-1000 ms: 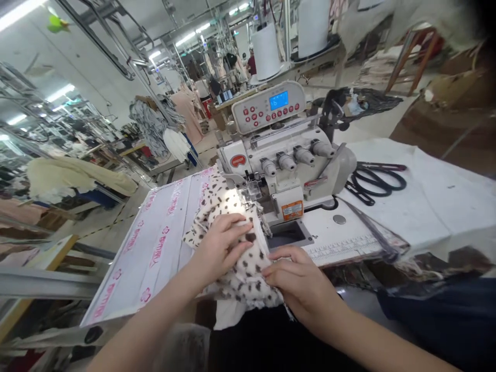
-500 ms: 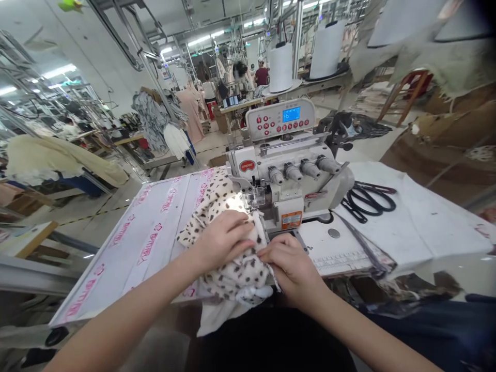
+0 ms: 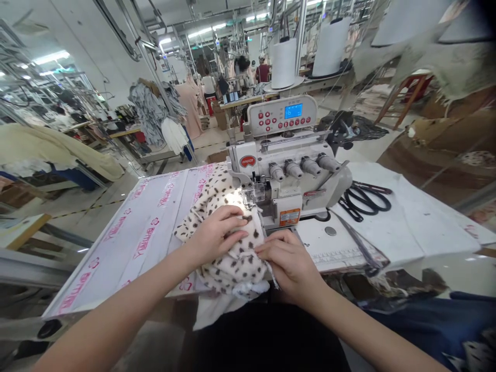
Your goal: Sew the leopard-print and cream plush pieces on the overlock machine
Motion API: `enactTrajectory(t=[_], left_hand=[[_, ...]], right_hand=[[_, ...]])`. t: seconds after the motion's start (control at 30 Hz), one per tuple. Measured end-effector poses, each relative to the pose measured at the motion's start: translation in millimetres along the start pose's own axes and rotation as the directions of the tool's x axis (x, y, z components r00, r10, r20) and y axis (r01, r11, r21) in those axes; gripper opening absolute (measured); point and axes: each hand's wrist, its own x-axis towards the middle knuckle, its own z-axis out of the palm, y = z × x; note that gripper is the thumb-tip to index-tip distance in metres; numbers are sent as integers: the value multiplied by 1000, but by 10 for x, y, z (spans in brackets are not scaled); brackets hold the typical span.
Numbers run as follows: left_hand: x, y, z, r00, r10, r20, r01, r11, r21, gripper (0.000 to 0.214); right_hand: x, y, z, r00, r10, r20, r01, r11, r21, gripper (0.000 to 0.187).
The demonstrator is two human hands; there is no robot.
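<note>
A cream fabric with dark leopard spots (image 3: pixel 217 194) lies on the white table (image 3: pixel 127 243) and runs under the presser foot of a white overlock sewing machine (image 3: pixel 289 173). My left hand (image 3: pixel 215 235) presses on top of the bunched fabric, fingers curled over it, just in front of the needle. My right hand (image 3: pixel 287 263) pinches the fabric's right edge beside the machine bed, fingers closed on the cloth. Part of the fabric hangs off the table's front edge toward my lap.
Black scissors (image 3: pixel 364 199) lie on the table right of the machine. Two large white thread cones (image 3: pixel 284 62) stand behind it. Garments hang on racks (image 3: pixel 155 116) at the back left, and people work at distant tables. Brown cloth piles sit at the right.
Both hands have slid with the fabric a little toward the presser foot. The right hand moved left, up against the cloth edge. The camera tilted slightly.
</note>
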Motion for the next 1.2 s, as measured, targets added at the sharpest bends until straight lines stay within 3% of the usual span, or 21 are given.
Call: enactTrajectory(t=[0.5,0.8,0.9,0.97,1.0,1.03,1.1,1.13,1.2], left_hand=[[266,-275,-194,963,-185,194,206,974,-93,21],[431,-560,-178,977,-167,135,168,986,6,25],[447,-559,-184,978,-178,113,176,984,22,23],[373,-438,-180,982,-188,-7,188,980,62,18],[300,-339,-167,978,-161,-130,174,981,87,16],[202,-220,-140,956,-111,-270,147,982,118,15],[-60,45,-41,873,28,-487,76,978,193,16],[-210,171,31,863,50,-502,73,972,223,20],[-502,366,198,894,-44,-445,156,963,219,27]], right_hand=[[296,174,-6,996,83,-10,-83,996,11,24],[443,344,42,995,80,-56,-82,996,-33,25],[388,332,67,995,87,-42,-88,995,-39,29],[266,293,84,990,132,-58,-135,989,-54,32],[182,271,96,982,171,-85,-176,983,-54,34],[88,253,112,969,219,-117,-225,974,-38,36],[-103,232,159,935,317,-156,-316,948,33,34],[-186,230,189,922,356,-149,-349,934,76,31],[-302,238,257,907,407,-105,-392,909,144,25]])
